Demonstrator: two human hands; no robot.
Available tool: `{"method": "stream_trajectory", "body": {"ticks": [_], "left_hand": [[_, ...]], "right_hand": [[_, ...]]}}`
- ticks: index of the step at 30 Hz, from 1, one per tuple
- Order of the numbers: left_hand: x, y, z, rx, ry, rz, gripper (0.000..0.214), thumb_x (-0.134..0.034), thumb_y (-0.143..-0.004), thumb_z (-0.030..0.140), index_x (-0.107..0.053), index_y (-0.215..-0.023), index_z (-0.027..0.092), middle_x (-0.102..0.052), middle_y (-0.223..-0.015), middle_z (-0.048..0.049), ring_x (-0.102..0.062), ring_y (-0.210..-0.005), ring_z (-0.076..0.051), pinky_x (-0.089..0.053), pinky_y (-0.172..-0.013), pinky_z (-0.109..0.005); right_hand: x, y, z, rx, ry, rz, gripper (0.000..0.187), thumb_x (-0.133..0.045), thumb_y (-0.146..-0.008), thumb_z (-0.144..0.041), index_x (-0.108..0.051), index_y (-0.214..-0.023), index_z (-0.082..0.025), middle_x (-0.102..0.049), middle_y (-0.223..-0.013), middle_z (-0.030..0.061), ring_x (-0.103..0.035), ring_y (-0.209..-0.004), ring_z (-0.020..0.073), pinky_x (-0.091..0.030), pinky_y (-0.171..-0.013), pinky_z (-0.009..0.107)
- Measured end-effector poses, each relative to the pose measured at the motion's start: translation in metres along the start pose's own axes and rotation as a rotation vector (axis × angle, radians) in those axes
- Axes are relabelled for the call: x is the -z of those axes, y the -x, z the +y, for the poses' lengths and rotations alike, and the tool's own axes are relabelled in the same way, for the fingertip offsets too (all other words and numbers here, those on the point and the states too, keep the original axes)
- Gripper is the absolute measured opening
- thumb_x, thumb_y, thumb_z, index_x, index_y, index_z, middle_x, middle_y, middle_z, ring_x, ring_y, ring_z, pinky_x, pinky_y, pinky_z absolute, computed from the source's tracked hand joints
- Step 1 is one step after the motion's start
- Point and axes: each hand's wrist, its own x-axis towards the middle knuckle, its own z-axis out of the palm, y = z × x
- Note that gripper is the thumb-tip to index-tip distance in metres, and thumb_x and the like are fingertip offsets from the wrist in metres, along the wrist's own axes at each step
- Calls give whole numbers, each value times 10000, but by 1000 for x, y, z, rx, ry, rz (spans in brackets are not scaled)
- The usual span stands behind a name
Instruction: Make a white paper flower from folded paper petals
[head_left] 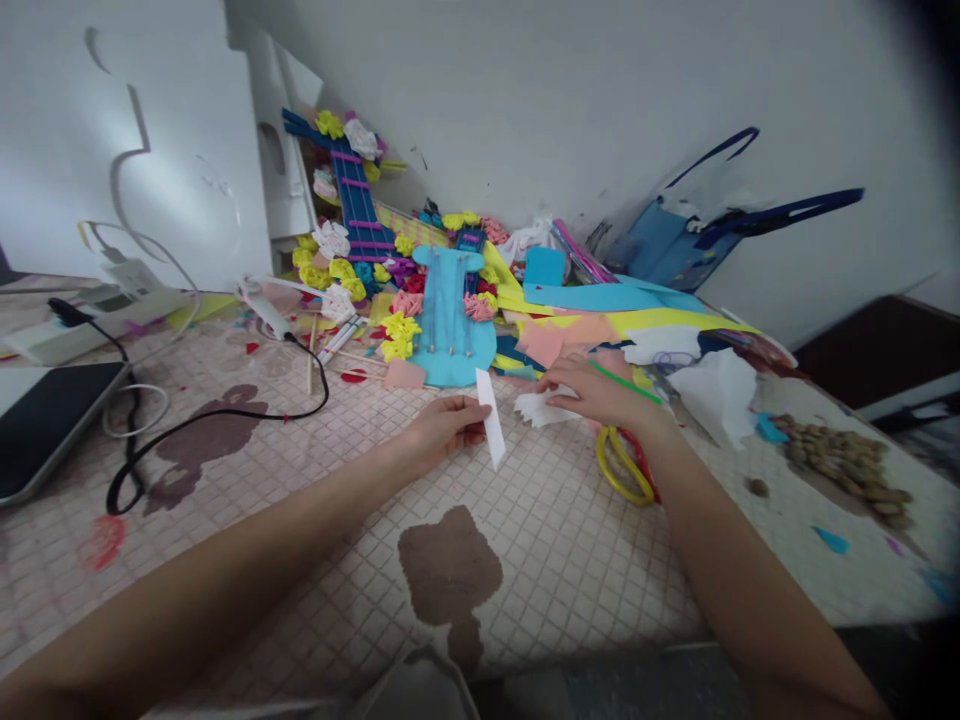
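My left hand [454, 425] pinches a narrow folded strip of white paper [491, 425], which stands out upright from the fingertips. To its right, my right hand [581, 388] has its curled fingers on a white paper piece with a jagged edge [538, 410]. Part of that piece is hidden under the fingers. A green band [626, 383] crosses my right wrist. Scissors with yellow and red handles [626, 470] lie beside the right forearm, partly covered by it. Just beyond both hands is a light-blue guitar-body-shaped cutout [454, 325] with strings and small pegs.
Yellow paper flowers [399, 335] and a dark-blue neck with purple bars [364, 205] stand behind. A glue gun [264, 310] with a black cable lies left, near a laptop [56, 420] and power strip [97, 325]. Peanuts [844, 460] and a blue bag [675, 245] are right.
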Motion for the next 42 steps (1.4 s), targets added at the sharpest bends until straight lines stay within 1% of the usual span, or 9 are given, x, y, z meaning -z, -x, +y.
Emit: {"method": "stream_trajectory", "body": {"ticks": [7,11,14,17,18,20,25,34,42], "left_hand": [[0,1,0,-15,-4,-14,221,-763,-684,177,-559,-640,104,-595,-648,-6,-553,-553,-50,-467,-574,-183],[1,0,-1,-7,4,-18,202,-743,-706,170,-558,-656,105,-596,-653,-6,-563,-563,-55,-475,-581,-182],[3,-1,-1,-16,18,-20,185,-742,-708,175,-573,-688,106,-601,-655,-13,-574,-573,-65,-479,-569,-181],[4,-1,-1,-27,27,-19,188,-752,-701,187,-581,-705,108,-608,-656,-20,-581,-575,-73,-480,-556,-182],[4,0,-1,-30,28,-21,191,-753,-701,191,-580,-705,109,-609,-656,-20,-583,-575,-74,-481,-556,-183],[4,1,-1,-37,24,-29,191,-751,-706,198,-581,-709,111,-616,-670,-19,-588,-577,-74,-484,-562,-186],[5,5,0,-50,23,-35,178,-747,-711,197,-592,-731,113,-633,-714,-18,-604,-596,-73,-495,-587,-190],[6,5,-1,-54,-4,-33,161,-733,-731,225,-629,-751,104,-653,-714,-37,-626,-599,-87,-510,-570,-184],[4,8,0,-73,-16,-29,190,-750,-711,256,-654,-754,97,-673,-707,-48,-641,-604,-98,-520,-582,-186]], "right_hand": [[-4,0,4,-3,11,69,134,-583,-811,-332,-560,-782,-203,-579,-883,56,-491,-921,237,-371,-815,370],[5,4,-4,5,-44,157,168,-602,-797,-333,-549,-709,-200,-585,-820,47,-501,-895,227,-368,-801,367],[14,7,-24,-108,-247,299,198,-619,-786,-347,-530,-696,-195,-566,-747,24,-509,-747,175,-385,-664,309],[14,3,-50,-199,-638,413,244,-650,-761,-378,-494,-710,-197,-485,-644,-33,-428,-541,95,-319,-487,238],[11,1,-59,-214,-743,420,266,-659,-752,-390,-483,-697,-199,-447,-592,-52,-394,-489,77,-285,-444,224],[1,-5,-73,-252,-911,371,285,-657,-752,-413,-478,-690,-200,-410,-527,-74,-364,-429,61,-249,-393,208],[-26,-13,-83,-298,-1149,314,258,-665,-748,-401,-514,-724,-192,-486,-502,-67,-437,-420,65,-308,-371,186],[-39,-13,-84,-364,-1202,296,280,-680,-719,-414,-511,-709,-191,-500,-471,-71,-432,-371,57,-288,-325,170],[-45,-13,-86,-350,-1195,300,266,-661,-738,-420,-522,-740,-192,-499,-486,-74,-435,-372,56,-305,-327,169]]}}
